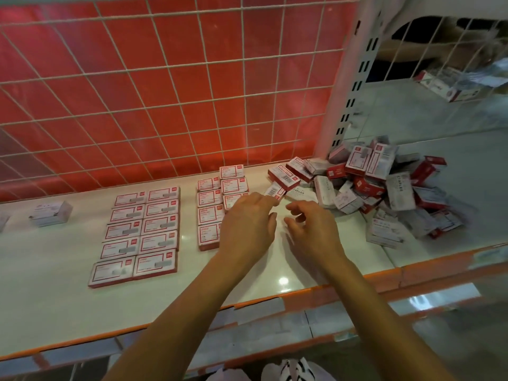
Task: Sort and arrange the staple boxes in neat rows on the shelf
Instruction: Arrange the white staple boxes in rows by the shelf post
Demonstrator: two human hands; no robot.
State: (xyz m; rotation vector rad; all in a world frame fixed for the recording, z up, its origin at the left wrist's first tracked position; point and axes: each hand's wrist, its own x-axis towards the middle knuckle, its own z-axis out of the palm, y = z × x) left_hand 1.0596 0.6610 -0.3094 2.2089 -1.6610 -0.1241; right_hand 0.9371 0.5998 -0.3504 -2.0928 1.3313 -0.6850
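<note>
The left hand (247, 224) reaches across the shelf (55, 284), fingers at a small staple box (275, 191) beside the loose pile (384, 193); I cannot tell if they grip it. The right hand (310, 229) hovers alongside, fingers loosely curled, holding nothing

Your white shelf (55, 284) carries ten flat red-and-white staple boxes (143, 235) in two tidy columns at left. A smaller two-column block (210, 206) lies just beside them, and a jumbled heap (384, 188) of red and grey boxes sits at right.
</note>
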